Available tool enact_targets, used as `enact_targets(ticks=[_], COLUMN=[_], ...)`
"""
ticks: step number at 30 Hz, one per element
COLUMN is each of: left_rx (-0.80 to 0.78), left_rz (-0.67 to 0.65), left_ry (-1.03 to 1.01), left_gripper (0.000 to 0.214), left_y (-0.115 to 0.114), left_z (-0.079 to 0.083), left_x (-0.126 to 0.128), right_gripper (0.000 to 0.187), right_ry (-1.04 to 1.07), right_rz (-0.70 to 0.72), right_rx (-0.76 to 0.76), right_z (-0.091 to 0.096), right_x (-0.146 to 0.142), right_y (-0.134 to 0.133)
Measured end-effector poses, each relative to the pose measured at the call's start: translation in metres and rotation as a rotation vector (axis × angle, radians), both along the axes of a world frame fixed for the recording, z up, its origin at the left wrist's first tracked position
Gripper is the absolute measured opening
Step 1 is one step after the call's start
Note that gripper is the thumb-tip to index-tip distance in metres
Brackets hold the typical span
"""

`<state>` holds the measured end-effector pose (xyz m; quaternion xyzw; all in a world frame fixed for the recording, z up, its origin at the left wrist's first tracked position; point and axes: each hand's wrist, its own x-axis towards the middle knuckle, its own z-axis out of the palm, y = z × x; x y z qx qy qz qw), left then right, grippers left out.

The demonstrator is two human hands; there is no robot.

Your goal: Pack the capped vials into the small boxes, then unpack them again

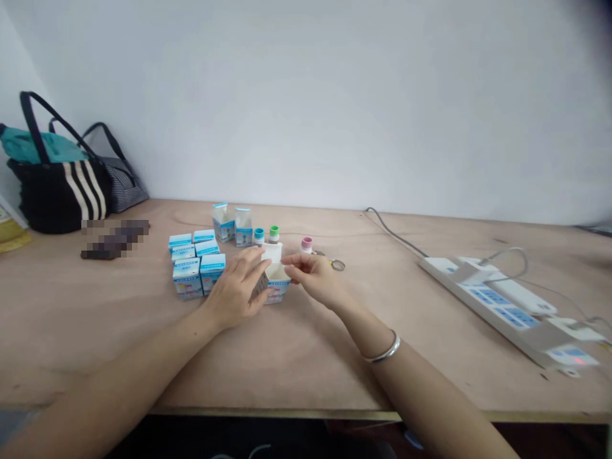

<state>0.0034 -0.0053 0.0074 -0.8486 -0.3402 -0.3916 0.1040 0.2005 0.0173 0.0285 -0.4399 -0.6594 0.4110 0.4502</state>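
We hold the box [277, 292] on the desk [268, 370] between our two hands. Our left hand [239, 285] is curled about its left side, with the thumb near the front corner and the fingers up by the top edge, so that grip is closed on the cardboard. Our right hand [317, 278] has thumb and fingertips drawn close together at the top right edge; we cannot tell whether they pinch it or only touch it. The top is open towards us, and a white flap [272, 253] stands up at the back. A silver bangle [385, 349] circles our right wrist.

Just behind the box are a blue-capped bottle [259, 236] and a green-capped bottle [274, 233], partly hidden. Beyond our right fingers stands a pink-capped bottle [306, 244], with a small ring [338, 265] of some tool beside it. Left of our left hand, six closed cartons [187, 278] stand grouped; behind these are two open cartons [243, 233].

Farther out, a power strip [507, 312] with plugs lies to the right. At the far left we see a black bag [52, 191], a striped bag [125, 185] and a dark, blurred-out object [115, 240].
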Motion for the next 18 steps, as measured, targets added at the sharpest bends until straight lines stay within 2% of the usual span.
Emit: enact_targets(ticks=[4,7,9,11,14,16,18], left_rx=[0.072,-0.013,-0.101,-0.185,-0.253,-0.260,-0.263], left_rz=[-0.061,-0.091,-0.091,-0.063,-0.030,-0.034,-0.043], left_ry=[0.090,0.048,0.009,-0.036,-0.073,-0.080,-0.090], left_gripper=[0.040,0.030,0.027,0.032,0.042,0.041,0.040], left_y=[-0.001,0.000,0.001,0.002,0.002,0.002,0.002], left_z=[0.007,0.004,0.000,-0.006,-0.010,-0.011,-0.010], left_x=[-0.005,-0.005,-0.004,-0.003,-0.002,-0.002,-0.002], right_gripper=[0.022,0.025,0.027,0.026,0.027,0.030,0.027], right_ry=[0.054,0.017,-0.090,-0.283,-0.654,-0.844,-0.941], right_rz=[0.030,0.080,0.056,-0.110,-0.476,-0.595,-0.596], right_rx=[-0.075,-0.118,-0.067,0.140,0.498,0.577,0.559], right_z=[0.004,0.003,0.002,0.001,0.000,-0.001,-0.003], right_x=[0.004,0.007,0.010,0.014,0.024,0.030,0.033], right_y=[-0.003,-0.002,0.004,0.013,0.029,0.038,0.043])
